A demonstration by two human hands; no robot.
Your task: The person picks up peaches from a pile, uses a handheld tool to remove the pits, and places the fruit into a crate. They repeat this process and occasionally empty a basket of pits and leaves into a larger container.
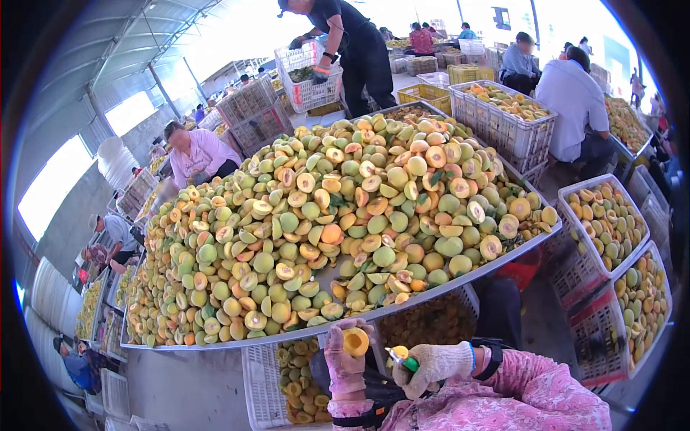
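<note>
My left hand [346, 368], in a pinkish glove, is closed on an apricot half [355, 343] with its hollowed cut face showing. Just to the right, my right hand [437, 368] wears a whitish knitted glove and grips a small green-handled tool [410, 364]. The tool's metal end points toward the left hand, with a piece of yellow flesh [399, 352] at it. Both hands are in front of the near edge of a metal-rimmed table [460, 281], heaped with whole-looking and halved apricots [309, 237]. Some halves still hold stones.
Below the table edge stand a white crate [260, 384] of apricot halves and another crate [431, 323]. Filled crates [575, 276] are stacked at right. A standing person [352, 50] handles a white crate [310, 90] beyond the heap; a pink-sleeved person [205, 154] works at the far left side.
</note>
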